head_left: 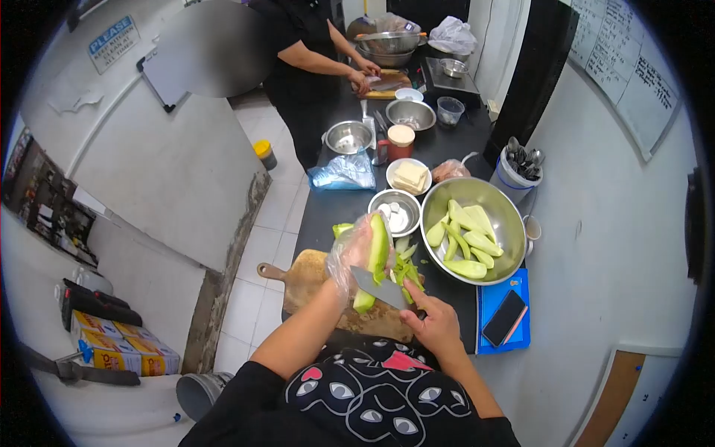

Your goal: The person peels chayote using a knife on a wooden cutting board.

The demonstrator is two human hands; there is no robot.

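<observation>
My left hand (353, 252), in a clear plastic glove, is closed around a long green vegetable wedge (380, 249) with darker skin. My right hand (436, 319) is bare and grips a kitchen knife (378, 289). Its broad blade lies against the lower end of the wedge; the handle is mostly hidden in my fingers. Below both hands is a wooden cutting board (304, 277) with a handle at its left. Green peelings (406, 270) lie beside the blade, and another green piece (363, 301) rests on the board. To the right, a large steel bowl (514, 223) holds several peeled pale green wedges (468, 237).
Beyond the board stand a small steel bowl (375, 203) with white pieces, a plate (391, 179) of pale slabs, and a red mug (399, 149). A phone (504, 318) lies on a blue folder (524, 287) at right. Across the counter, a co-worker's hands (363, 78) work at another board.
</observation>
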